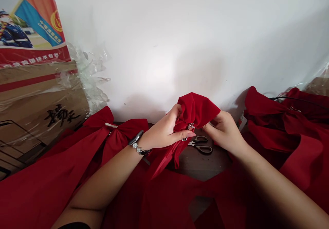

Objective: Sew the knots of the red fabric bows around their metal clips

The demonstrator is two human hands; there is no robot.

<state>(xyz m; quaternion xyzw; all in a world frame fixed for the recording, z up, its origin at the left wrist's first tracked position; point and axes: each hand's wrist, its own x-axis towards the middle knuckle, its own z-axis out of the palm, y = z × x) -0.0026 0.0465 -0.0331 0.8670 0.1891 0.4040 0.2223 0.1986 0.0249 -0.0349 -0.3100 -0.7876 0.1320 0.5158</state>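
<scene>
Held up over the dark table is a red fabric bow (196,107), gathered at its middle, where a small shiny metal ornament (190,126) sits. My left hand (171,129) is closed on its left side, with the thumb lying just under the ornament. At the bow's right edge, my right hand (223,128) pinches the cloth between thumb and fingers; some fingertips are hidden behind it. Red tails hang below my left hand. Black-handled scissors (204,149) lie on the table beneath the bow, their blades partly covered.
A finished-looking red bow with a pale band (111,125) lies at left, and more red bows (275,119) are heaped at right. Red cloth (174,194) spreads over the front. A cardboard box (33,102) and crumpled clear plastic (94,71) stand left, against the white wall (144,33).
</scene>
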